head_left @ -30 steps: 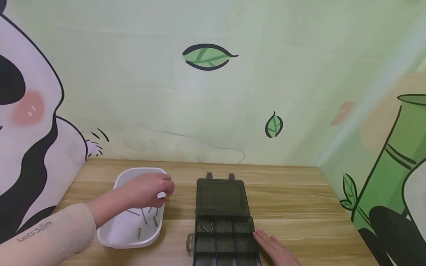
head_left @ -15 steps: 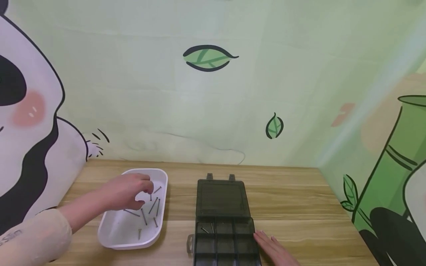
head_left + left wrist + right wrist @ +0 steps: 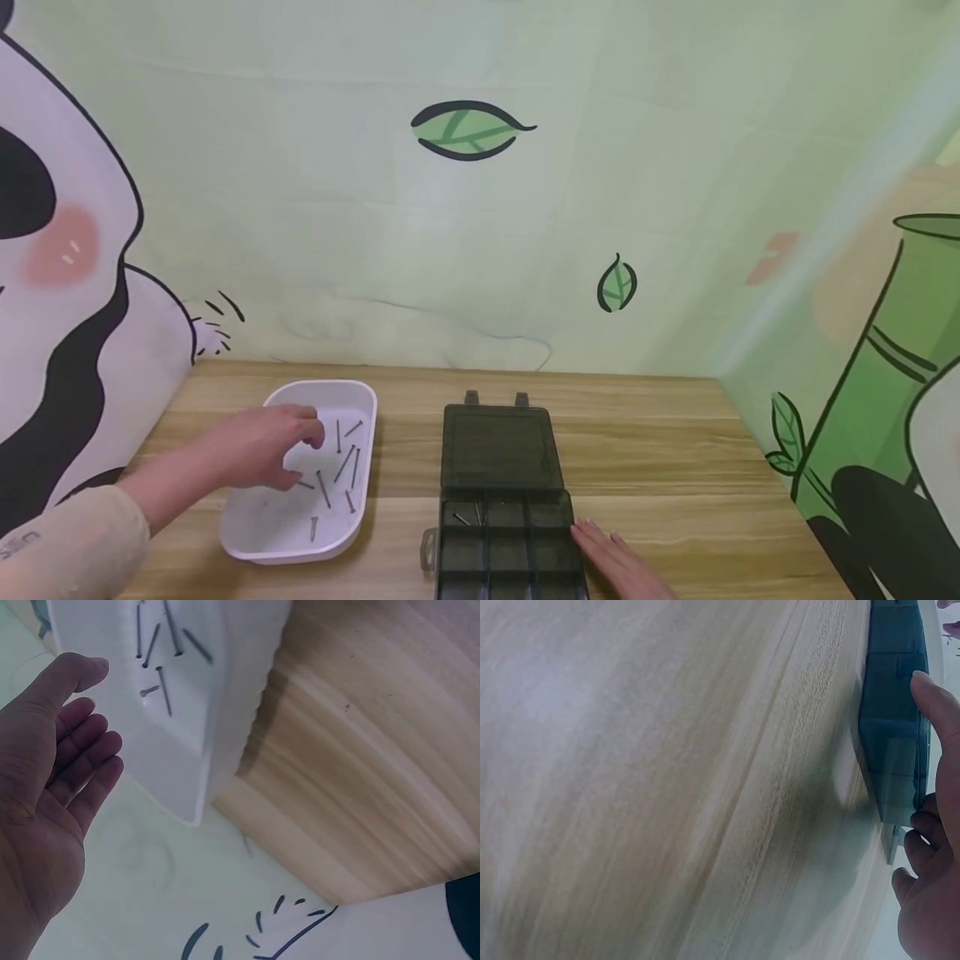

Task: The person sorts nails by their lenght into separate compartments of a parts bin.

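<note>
My left hand [image 3: 264,446] hovers over a white plastic tray [image 3: 288,556], thumb and fingers apart with nothing between them. Several long screws [image 3: 323,489] lie scattered in the tray, mostly along its right side. In the left wrist view the fingers are relaxed, to one side of the screws [image 3: 163,691]. A dark, see-through compartment box [image 3: 501,446] lies with its lid folded back. Its upper left compartment holds a few screws [image 3: 462,518]. My right hand [image 3: 621,560] rests against the box's right wall, with the thumb at its edge in the right wrist view.
Both containers are on a wooden table [image 3: 645,433], apart from each other. A latch [image 3: 428,550] juts from the box's left side. Behind the table stands a pale green wall [image 3: 480,233] with painted leaves and pandas. The box's near end is cut off in the head view.
My left hand has drawn back left from the tray's right rim, opening its fingers and uncovering more screws. One screw now lies straighter near the tray's far end. My right hand stays put.
</note>
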`<state>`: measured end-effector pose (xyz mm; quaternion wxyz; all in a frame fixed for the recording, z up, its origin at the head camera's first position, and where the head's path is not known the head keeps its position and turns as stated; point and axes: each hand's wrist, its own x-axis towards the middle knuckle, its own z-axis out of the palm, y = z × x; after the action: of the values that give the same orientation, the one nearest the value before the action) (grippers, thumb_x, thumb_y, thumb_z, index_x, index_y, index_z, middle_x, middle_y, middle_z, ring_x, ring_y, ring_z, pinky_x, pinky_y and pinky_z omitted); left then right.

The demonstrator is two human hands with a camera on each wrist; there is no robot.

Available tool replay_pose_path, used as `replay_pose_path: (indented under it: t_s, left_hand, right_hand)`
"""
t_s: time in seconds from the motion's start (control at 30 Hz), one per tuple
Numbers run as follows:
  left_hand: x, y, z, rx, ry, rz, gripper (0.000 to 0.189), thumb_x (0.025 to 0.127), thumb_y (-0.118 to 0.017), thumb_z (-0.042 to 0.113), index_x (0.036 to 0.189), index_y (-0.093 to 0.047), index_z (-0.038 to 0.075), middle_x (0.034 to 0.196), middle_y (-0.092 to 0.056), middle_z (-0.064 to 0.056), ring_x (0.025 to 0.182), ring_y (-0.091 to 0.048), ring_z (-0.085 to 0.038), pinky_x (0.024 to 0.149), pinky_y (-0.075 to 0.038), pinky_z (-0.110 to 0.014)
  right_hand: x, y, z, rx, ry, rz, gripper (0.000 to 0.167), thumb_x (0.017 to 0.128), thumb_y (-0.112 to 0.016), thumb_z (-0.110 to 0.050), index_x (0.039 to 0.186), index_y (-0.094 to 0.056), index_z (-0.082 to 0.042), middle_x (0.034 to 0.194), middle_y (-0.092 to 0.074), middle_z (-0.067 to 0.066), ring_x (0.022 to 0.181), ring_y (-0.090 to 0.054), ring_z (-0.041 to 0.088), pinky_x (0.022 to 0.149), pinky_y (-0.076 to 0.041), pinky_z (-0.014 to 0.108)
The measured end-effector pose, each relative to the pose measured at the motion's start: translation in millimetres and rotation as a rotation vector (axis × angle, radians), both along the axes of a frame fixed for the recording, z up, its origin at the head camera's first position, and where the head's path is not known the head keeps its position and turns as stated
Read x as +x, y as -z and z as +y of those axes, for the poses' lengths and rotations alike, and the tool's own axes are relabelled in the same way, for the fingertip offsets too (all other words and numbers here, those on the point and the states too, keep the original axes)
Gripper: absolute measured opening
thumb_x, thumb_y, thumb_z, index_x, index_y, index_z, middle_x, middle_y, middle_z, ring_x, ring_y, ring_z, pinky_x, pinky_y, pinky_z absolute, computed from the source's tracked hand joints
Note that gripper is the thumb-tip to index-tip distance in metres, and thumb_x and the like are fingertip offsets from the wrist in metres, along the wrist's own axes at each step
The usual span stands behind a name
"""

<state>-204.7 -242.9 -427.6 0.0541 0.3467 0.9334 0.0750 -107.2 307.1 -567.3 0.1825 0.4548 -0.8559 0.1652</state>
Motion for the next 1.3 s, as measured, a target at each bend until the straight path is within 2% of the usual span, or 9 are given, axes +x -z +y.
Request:
replay_pose_path:
  t_s: [0.1, 0.3, 0.53, 0.83, 0.97, 1.13, 1.3]
  left_hand:
    - [0.8, 5.8, -2.1, -0.007, -0.01, -0.029, 0.037, 0.072, -0.096, 0.02, 0.1, -0.071, 0.018, 0.097, -0.063, 0.006, 0.082, -0.059, -0.01, 0.073, -0.058, -0.038]
    - [1.1, 18.6, -4.7, -0.009, -0.014, -0.016, 0.037, 0.069, -0.094, 0.019, 0.098, -0.07, 0.018, 0.095, -0.063, 0.006, 0.081, -0.059, -0.011, 0.071, -0.057, -0.04]
    - [0.2, 33.9, -6.0, -0.005, -0.016, -0.046, 0.037, 0.069, -0.094, 0.015, 0.096, -0.069, 0.018, 0.092, -0.059, 0.007, 0.08, -0.057, -0.01, 0.075, -0.057, -0.04]
    - [0.1, 45.8, -2.9, -0.009, -0.066, -0.085, 0.034, 0.071, -0.094, 0.012, 0.092, -0.069, 0.02, 0.09, -0.059, 0.009, 0.079, -0.057, -0.01, 0.076, -0.057, -0.04]
    - [-0.2, 52.3, -4.2, 0.007, -0.038, -0.057, 0.033, 0.071, -0.093, 0.01, 0.089, -0.067, 0.02, 0.087, -0.057, 0.01, 0.076, -0.055, -0.008, 0.073, -0.055, -0.038]
    - [-0.5, 60.2, -5.4, 0.022, -0.01, -0.021, 0.034, 0.07, -0.091, 0.007, 0.085, -0.063, 0.021, 0.083, -0.052, 0.011, 0.071, -0.047, -0.007, 0.066, -0.049, -0.034]
    - [-0.6, 65.8, -5.5, 0.027, 0.0, -0.001, 0.033, 0.072, -0.087, 0.006, 0.081, -0.06, 0.021, 0.079, -0.048, 0.012, 0.067, -0.042, -0.006, 0.062, -0.043, -0.031]
  right_hand:
    - [0.9, -3.2, -1.3, -0.011, 0.001, -0.005, 0.084, 0.107, -0.033, -0.068, 0.172, -0.016, -0.017, 0.177, -0.017, -0.01, 0.16, -0.012, -0.001, 0.124, -0.007, 0.013]
    - [-0.6, 3.0, 1.6, -0.023, -0.005, -0.037, 0.085, 0.106, -0.034, -0.069, 0.173, -0.015, -0.019, 0.177, -0.018, -0.009, 0.16, -0.011, -0.002, 0.124, -0.006, 0.013]
    - [2.7, -15.1, -5.8, 0.023, -0.007, 0.03, 0.083, 0.108, -0.028, -0.067, 0.173, -0.009, -0.019, 0.176, -0.004, -0.015, 0.159, -0.006, -0.003, 0.123, -0.005, 0.011]
    - [4.4, -13.1, -4.0, -0.014, -0.001, -0.057, 0.08, 0.108, -0.038, -0.064, 0.173, -0.014, -0.024, 0.175, -0.023, -0.009, 0.157, -0.01, -0.006, 0.121, -0.006, 0.01]
    - [5.1, -14.0, -4.3, -0.007, 0.009, -0.062, 0.08, 0.108, -0.041, -0.063, 0.173, -0.015, -0.024, 0.174, -0.027, -0.008, 0.157, -0.01, -0.006, 0.121, -0.006, 0.01]
    - [4.4, -14.7, -4.0, -0.008, 0.007, -0.093, 0.08, 0.108, -0.042, -0.063, 0.173, -0.012, -0.026, 0.175, -0.021, -0.012, 0.157, -0.008, -0.006, 0.121, -0.005, 0.009]
    - [1.3, -6.3, -0.2, -0.018, 0.001, -0.087, 0.08, 0.108, -0.041, -0.064, 0.173, -0.014, -0.025, 0.174, -0.026, -0.009, 0.158, -0.01, -0.006, 0.121, -0.005, 0.009]
